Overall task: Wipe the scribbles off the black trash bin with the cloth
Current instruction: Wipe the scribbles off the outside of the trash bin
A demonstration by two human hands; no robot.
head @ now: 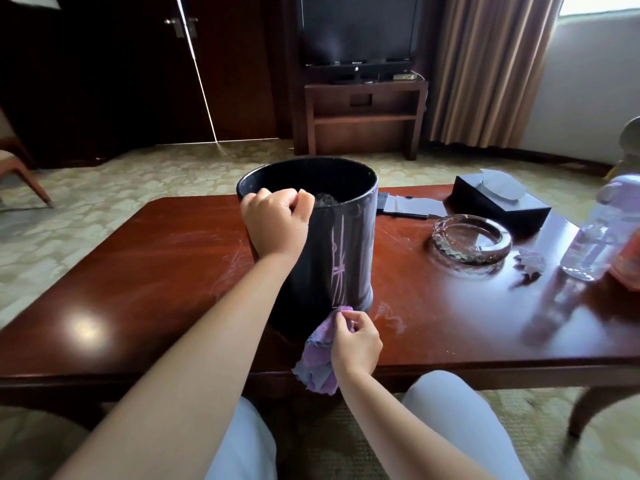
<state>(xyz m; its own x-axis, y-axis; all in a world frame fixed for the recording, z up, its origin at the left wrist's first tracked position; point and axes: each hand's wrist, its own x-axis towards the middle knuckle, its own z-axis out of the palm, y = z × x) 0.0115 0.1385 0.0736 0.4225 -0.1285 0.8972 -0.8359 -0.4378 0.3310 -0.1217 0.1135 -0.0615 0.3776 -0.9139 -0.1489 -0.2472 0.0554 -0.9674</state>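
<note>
A black round trash bin [349, 244] stands upright on the dark red wooden table [138, 271]. Pale purple scribbles [338, 261] run down its near side in vertical strokes. My left hand [277, 220] grips the bin's near rim, fingers curled over the edge. My right hand [353, 337] pinches a purple cloth [320, 358] at the foot of the bin, just below the scribbles. The cloth's upper tip touches the bin's base and the rest hangs over the table's front edge.
To the right on the table lie a glass ashtray [471, 240], a black tissue box [498, 202], a clear bottle [602, 230], a small crumpled scrap [530, 263] and a dark flat item with paper [405, 207]. My knees sit under the table's front edge.
</note>
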